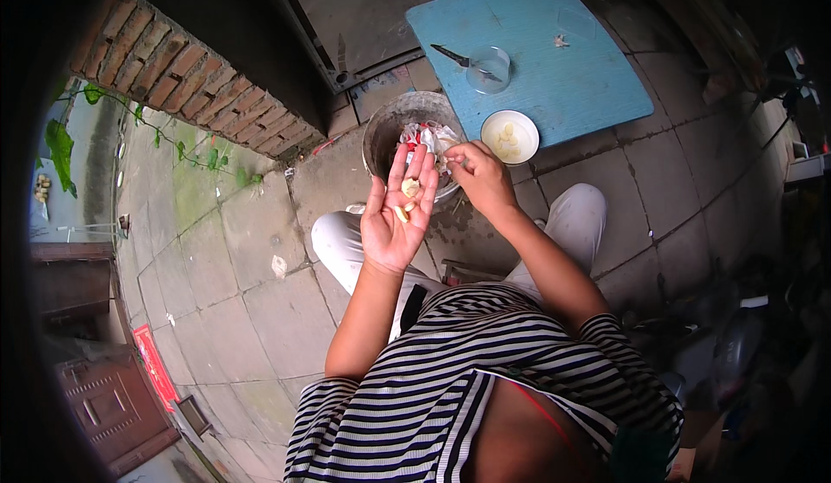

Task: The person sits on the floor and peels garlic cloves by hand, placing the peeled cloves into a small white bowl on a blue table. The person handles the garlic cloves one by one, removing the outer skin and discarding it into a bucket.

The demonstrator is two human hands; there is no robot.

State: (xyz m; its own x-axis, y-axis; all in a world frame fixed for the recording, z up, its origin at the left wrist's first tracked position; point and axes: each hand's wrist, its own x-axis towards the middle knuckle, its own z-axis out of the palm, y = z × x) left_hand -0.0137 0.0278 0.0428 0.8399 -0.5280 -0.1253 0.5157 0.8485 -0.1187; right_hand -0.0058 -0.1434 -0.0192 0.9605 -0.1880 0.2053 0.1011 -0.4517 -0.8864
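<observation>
My left hand (401, 213) is palm up with its fingers spread, and several garlic cloves (402, 213) rest on the palm and fingers. One clove, near the fingers, looks partly covered in skin. Just to its right, my right hand (480, 174) hangs over the rim of a round bin (383, 123), thumb and fingertips close together. Whether a bit of skin is between them is too small to tell. Plastic wrappers and scraps (428, 137) lie inside the bin. Beyond my right hand, a white bowl (533, 134) holds several pale peeled cloves (506, 140).
A low blue table (565, 87) carries the bowl, a clear plastic tub (498, 64), a black-handled knife (449, 53) leaning in it, and a scrap of garlic skin (560, 41). A brick pillar (188, 84) rises at left. Paving slabs (260, 340) surround my knees.
</observation>
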